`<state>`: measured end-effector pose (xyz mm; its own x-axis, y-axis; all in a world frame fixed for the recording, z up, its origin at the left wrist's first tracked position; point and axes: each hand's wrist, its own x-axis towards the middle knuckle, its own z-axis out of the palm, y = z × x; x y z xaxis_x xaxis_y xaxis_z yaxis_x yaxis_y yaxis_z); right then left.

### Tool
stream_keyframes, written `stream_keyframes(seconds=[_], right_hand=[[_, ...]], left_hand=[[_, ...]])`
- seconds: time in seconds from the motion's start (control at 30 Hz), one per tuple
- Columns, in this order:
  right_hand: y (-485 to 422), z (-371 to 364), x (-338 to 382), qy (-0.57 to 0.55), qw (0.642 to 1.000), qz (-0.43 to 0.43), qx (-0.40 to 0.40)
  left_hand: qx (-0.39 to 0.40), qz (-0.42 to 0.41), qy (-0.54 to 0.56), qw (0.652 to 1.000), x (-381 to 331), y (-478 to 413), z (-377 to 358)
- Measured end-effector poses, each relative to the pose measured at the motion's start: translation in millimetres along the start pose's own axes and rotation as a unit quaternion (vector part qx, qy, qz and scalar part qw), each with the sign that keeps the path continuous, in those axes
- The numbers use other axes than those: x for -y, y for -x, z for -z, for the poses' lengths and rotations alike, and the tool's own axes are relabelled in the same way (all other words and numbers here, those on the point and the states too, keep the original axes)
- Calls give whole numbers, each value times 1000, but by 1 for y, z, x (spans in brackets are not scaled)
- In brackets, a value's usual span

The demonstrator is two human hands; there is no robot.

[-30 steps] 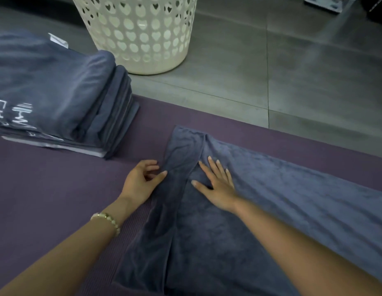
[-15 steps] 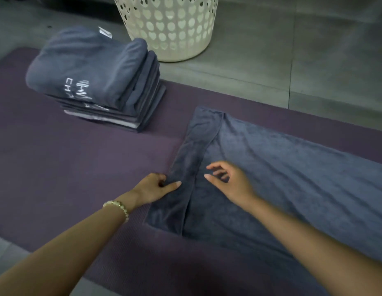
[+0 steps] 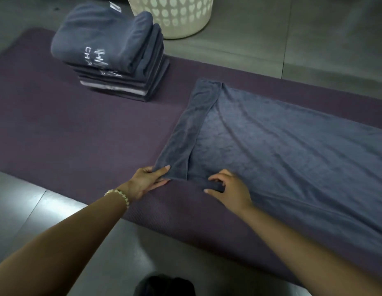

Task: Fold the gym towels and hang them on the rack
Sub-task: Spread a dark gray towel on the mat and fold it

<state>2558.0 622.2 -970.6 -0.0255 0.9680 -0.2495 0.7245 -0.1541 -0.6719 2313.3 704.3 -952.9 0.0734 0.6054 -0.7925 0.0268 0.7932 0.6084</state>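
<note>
Grey towel spread on purple mat, centre-right of frame, narrow left strip folded over. Left hand pinches its near-left corner; right hand grips near edge, fingers curled. Folded stack upper left.

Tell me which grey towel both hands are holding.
The spread towel flat on the purple mat, one strip folded over; the left hand and right hand grip its near edge. The others sit folded in a stack near the white basket.

left hand: pinches towel corner, arm from 7 o'clock | right hand: grips towel edge, arm from 4 o'clock
</note>
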Motion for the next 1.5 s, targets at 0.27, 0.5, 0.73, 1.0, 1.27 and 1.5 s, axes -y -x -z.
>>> stream_keyframes(seconds=[0.27,0.5,0.73,1.0,1.27,1.5], right_hand=[[1,1,13,20,998,4,-60],[21,-2,28,-50,994,29,90],[0,23,2,-199,972,-115,54],[7,183,-74,56,977,-189,75],[85,304,-125,78,960,-256,85],[181,314,-222,-57,929,-342,-130]], left_hand=[[4,-21,19,1000,-9,9,1],[-20,-45,-57,997,-2,14,21],[-27,-73,-37,996,0,12,11],[36,-158,-56,985,-61,30,-88],[164,-267,-170,934,-121,68,-277],[269,-246,-172,915,-92,110,-454]])
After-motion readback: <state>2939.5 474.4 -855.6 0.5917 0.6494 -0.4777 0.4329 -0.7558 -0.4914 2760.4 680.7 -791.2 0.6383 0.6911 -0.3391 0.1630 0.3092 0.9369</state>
